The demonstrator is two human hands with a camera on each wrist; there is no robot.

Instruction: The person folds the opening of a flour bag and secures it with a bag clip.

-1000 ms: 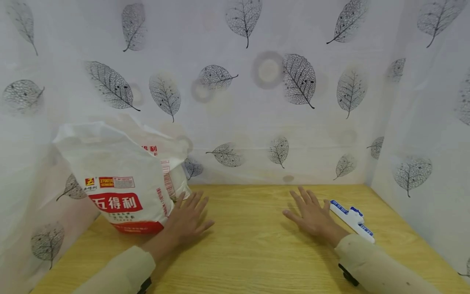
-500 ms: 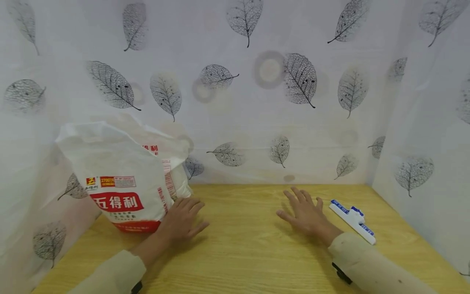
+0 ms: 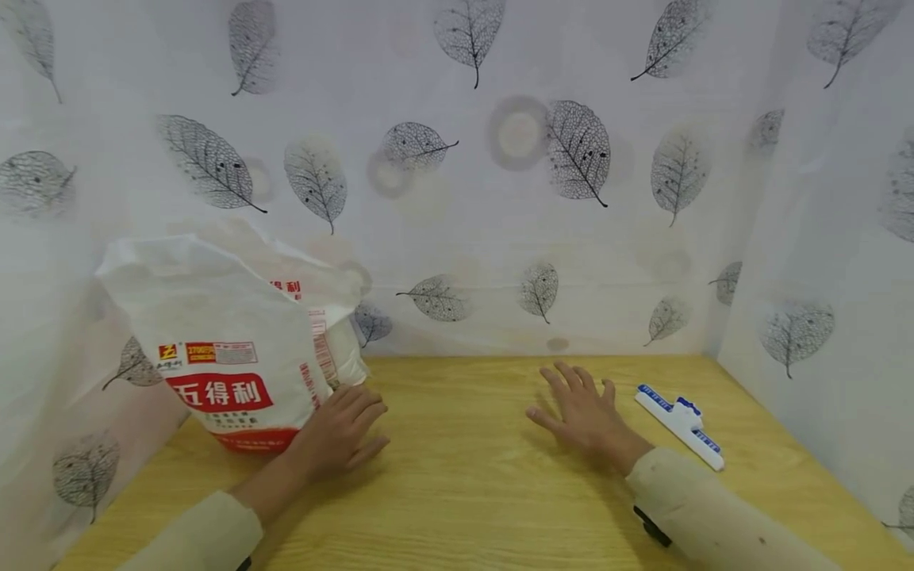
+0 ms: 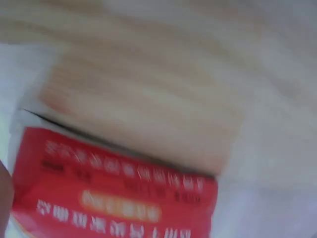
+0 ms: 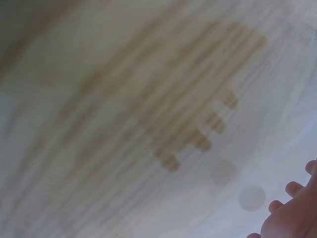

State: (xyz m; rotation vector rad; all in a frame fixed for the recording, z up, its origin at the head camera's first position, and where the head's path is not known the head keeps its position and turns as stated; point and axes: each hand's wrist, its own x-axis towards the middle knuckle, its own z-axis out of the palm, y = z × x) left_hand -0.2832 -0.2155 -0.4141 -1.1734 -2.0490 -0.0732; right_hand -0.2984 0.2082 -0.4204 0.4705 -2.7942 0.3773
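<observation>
A white flour bag (image 3: 214, 317) with red print stands on the left of the table, its loose top folded over to the left. Behind it is a second white bag (image 3: 336, 333) with red lettering, partly hidden. My left hand (image 3: 336, 436) hovers beside the front bag's lower right edge, overlapping it in the head view, fingers loosely bent and holding nothing. In the left wrist view the bag's red bottom print (image 4: 119, 193) shows close up. My right hand (image 3: 581, 412) hovers over the right half, fingers spread. To its right lies a white and blue bag clip (image 3: 681, 424).
The yellow wood-grain table (image 3: 457, 492) ends at a pale curtain (image 3: 457, 222) printed with leaves, which also hangs along both sides. A dark strap (image 3: 651, 525) sits under the right sleeve (image 3: 714, 507).
Both hands have drifted left and a little nearer the body. The left hand's fingers have bent from spread to loosely curved. The bags and clip stay in place.
</observation>
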